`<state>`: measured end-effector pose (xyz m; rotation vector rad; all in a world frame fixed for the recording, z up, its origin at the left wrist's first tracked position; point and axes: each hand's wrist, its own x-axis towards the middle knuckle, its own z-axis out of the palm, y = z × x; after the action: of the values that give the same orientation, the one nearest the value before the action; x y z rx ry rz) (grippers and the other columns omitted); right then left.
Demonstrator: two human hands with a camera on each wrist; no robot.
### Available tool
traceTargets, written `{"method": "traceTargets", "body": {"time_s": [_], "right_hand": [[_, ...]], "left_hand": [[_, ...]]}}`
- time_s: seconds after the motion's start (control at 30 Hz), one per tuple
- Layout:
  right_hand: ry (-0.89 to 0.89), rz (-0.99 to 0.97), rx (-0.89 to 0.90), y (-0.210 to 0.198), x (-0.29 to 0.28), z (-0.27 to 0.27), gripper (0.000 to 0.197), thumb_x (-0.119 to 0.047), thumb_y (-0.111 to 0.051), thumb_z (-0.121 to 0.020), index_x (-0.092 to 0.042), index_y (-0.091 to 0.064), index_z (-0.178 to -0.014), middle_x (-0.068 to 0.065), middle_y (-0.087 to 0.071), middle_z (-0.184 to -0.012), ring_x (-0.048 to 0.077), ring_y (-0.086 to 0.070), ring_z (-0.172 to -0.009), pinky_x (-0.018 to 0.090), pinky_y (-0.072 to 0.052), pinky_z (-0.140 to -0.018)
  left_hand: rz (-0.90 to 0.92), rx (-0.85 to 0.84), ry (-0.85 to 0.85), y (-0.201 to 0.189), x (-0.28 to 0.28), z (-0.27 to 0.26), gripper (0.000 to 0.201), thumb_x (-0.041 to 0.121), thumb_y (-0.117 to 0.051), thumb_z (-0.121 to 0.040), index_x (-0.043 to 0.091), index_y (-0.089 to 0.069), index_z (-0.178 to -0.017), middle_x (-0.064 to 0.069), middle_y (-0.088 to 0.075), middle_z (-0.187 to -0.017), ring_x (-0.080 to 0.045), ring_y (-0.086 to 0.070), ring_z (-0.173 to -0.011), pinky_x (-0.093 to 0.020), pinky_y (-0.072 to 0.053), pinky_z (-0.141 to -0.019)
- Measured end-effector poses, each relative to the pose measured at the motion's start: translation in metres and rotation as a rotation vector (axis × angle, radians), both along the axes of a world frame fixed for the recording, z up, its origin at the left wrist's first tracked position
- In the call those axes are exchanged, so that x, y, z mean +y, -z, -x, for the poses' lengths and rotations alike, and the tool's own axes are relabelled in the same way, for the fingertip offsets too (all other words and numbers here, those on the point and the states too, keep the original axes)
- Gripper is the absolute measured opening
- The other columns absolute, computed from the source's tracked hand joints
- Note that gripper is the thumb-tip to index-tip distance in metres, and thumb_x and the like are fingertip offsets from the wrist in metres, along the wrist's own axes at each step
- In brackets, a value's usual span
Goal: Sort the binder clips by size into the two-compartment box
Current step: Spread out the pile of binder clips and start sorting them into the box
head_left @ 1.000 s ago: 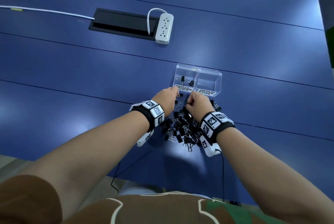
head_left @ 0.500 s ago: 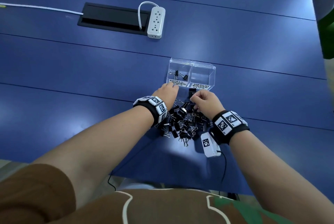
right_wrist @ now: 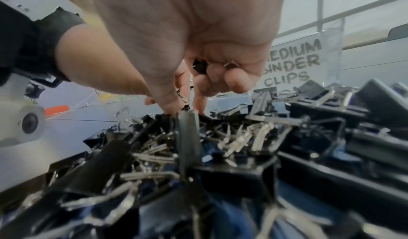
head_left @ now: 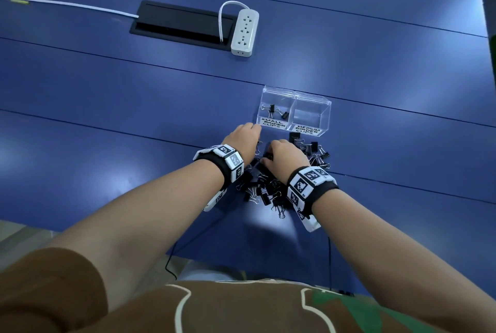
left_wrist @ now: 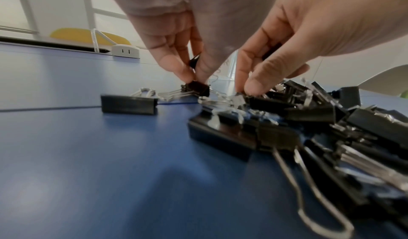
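Left hand [left_wrist: 176, 33] pinches a small clip [left_wrist: 196, 89] at the pile's [head_left: 271, 187] far left edge. Right hand [right_wrist: 198, 42] curls around clips, fingers in the pile. Box [head_left: 311, 118] stands just beyond on the surface [head_left: 107, 118].

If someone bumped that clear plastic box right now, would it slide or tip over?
Probably slide. The clear box sits low and wide on the smooth blue table, so tipping seems unlikely. It holds only a few small clips in one compartment, so it is likely light and easily shoved.
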<state>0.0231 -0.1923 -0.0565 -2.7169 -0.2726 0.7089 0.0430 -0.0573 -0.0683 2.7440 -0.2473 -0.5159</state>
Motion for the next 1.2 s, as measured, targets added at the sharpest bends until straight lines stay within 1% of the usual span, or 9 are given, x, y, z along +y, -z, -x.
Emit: {"method": "traceTargets", "body": {"time_s": [0.1,0.23,0.37,0.53,0.7,0.87,1.0,1.1,1.2], "right_hand": [[-0.005,0.014,0.032,0.0,0.003,0.0,0.026,-0.02,-0.054,-0.084,-0.007,-0.057,-0.107,0.014,-0.057,-0.112,0.034,-0.058,-0.103,0.04,-0.051,-0.086],[0.033,-0.013,0.071,-0.001,0.0,0.0,0.025,-0.023,-0.058,-0.084,-0.006,-0.053,-0.102,0.013,-0.055,-0.109,0.032,-0.057,-0.098,0.039,-0.05,-0.084],[0.115,-0.119,0.082,-0.01,-0.008,-0.004,0.014,-0.017,-0.058,-0.083,-0.011,-0.048,-0.075,0.008,-0.056,-0.079,0.024,-0.053,-0.071,0.038,-0.049,-0.068],[0.199,-0.201,0.081,-0.021,-0.018,-0.016,0.008,-0.014,-0.061,-0.082,-0.011,-0.057,-0.076,0.002,-0.059,-0.07,0.018,-0.054,-0.065,0.028,-0.05,-0.064],[0.233,-0.225,-0.023,-0.028,-0.021,-0.028,0.01,-0.019,-0.056,-0.088,-0.013,-0.057,-0.081,-0.004,-0.055,-0.067,0.014,-0.051,-0.064,0.019,-0.039,-0.053],[0.299,-0.313,-0.185,-0.048,-0.015,-0.056,0.014,-0.012,-0.05,-0.086,-0.012,-0.061,-0.094,0.0,-0.058,-0.085,0.016,-0.052,-0.076,0.024,-0.041,-0.07],[0.212,-0.244,-0.217,-0.05,-0.009,-0.062,0.025,-0.007,-0.051,-0.087,-0.008,-0.059,-0.111,0.011,-0.051,-0.116,0.025,-0.053,-0.091,0.024,-0.038,-0.078],[0.179,-0.18,-0.215,-0.045,-0.007,-0.048,0.018,-0.007,-0.049,-0.087,-0.005,-0.064,-0.098,0.013,-0.058,-0.108,0.027,-0.058,-0.092,0.028,-0.045,-0.08],[0.127,-0.014,-0.003,-0.031,-0.001,-0.027,0.019,-0.011,-0.048,-0.087,-0.007,-0.065,-0.093,0.013,-0.066,-0.101,0.027,-0.063,-0.086,0.038,-0.056,-0.081]], "left_hand": [[-0.002,0.008,-0.016,-0.002,0.003,0.003,0.022,-0.005,-0.044,-0.084,0.008,-0.051,-0.1,-0.011,-0.056,-0.106,-0.029,-0.05,-0.101,-0.042,-0.046,-0.07],[0.034,0.02,-0.035,-0.002,0.009,0.003,0.02,0.0,-0.046,-0.085,0.009,-0.052,-0.101,-0.01,-0.058,-0.106,-0.029,-0.052,-0.101,-0.042,-0.049,-0.074],[0.01,0.024,-0.004,-0.002,0.016,0.005,0.025,0.006,-0.045,-0.088,0.017,-0.056,-0.108,-0.008,-0.055,-0.107,-0.027,-0.052,-0.103,-0.039,-0.047,-0.073],[-0.016,0.065,0.077,-0.004,0.018,0.002,0.022,0.01,-0.046,-0.09,0.014,-0.059,-0.107,-0.011,-0.05,-0.108,-0.031,-0.054,-0.099,-0.044,-0.052,-0.077],[-0.067,0.1,0.171,-0.007,0.02,0.0,0.022,0.012,-0.05,-0.089,0.011,-0.059,-0.109,-0.012,-0.05,-0.113,-0.032,-0.055,-0.102,-0.044,-0.051,-0.085],[-0.138,0.104,0.229,-0.011,0.018,-0.001,0.019,0.014,-0.054,-0.09,0.009,-0.054,-0.109,-0.011,-0.052,-0.116,-0.031,-0.053,-0.106,-0.044,-0.05,-0.086],[-0.074,0.086,0.195,-0.011,0.018,0.001,0.018,0.011,-0.055,-0.087,0.006,-0.05,-0.103,-0.014,-0.053,-0.111,-0.033,-0.053,-0.1,-0.046,-0.05,-0.084],[0.001,0.101,0.122,-0.012,0.017,0.0,0.007,0.007,-0.052,-0.085,0.011,-0.05,-0.09,-0.013,-0.056,-0.104,-0.033,-0.056,-0.093,-0.042,-0.049,-0.077],[0.061,0.128,0.06,-0.012,0.018,-0.001,0.007,0.006,-0.053,-0.084,0.013,-0.052,-0.086,-0.011,-0.06,-0.1,-0.032,-0.057,-0.091,-0.038,-0.048,-0.077]]}}
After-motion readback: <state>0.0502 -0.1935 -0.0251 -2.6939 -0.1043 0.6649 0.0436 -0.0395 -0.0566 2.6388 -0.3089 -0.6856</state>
